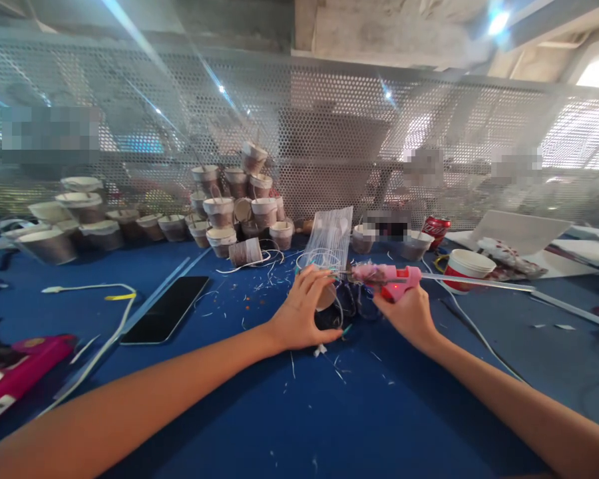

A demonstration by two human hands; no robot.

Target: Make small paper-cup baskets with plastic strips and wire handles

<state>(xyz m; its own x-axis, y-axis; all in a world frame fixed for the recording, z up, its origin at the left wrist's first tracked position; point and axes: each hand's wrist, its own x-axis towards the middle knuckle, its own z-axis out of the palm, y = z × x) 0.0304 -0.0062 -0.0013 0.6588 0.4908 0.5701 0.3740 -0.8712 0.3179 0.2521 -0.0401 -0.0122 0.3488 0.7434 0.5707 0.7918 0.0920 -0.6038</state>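
Note:
My left hand (304,309) is wrapped round a small round item (326,297) with a pale face and a thin white cord looped at its side; the fingers hide part of it. My right hand (413,318) grips a pink glue gun (387,276), its nozzle pointing left, close to my left fingertips. From the back of the gun a long clear glue stick (474,283) sticks out to the right. Behind my left hand stands a bundle of white strands (329,233). Dark round items (367,303) lie just below the gun.
Small white-rimmed pots (219,211) are stacked at the back, with more at the left (84,207). A black phone (167,311) and a magenta tool (27,372) lie left. A paper cup (466,269) and red can (436,231) stand right. Scraps dot the blue table (289,432).

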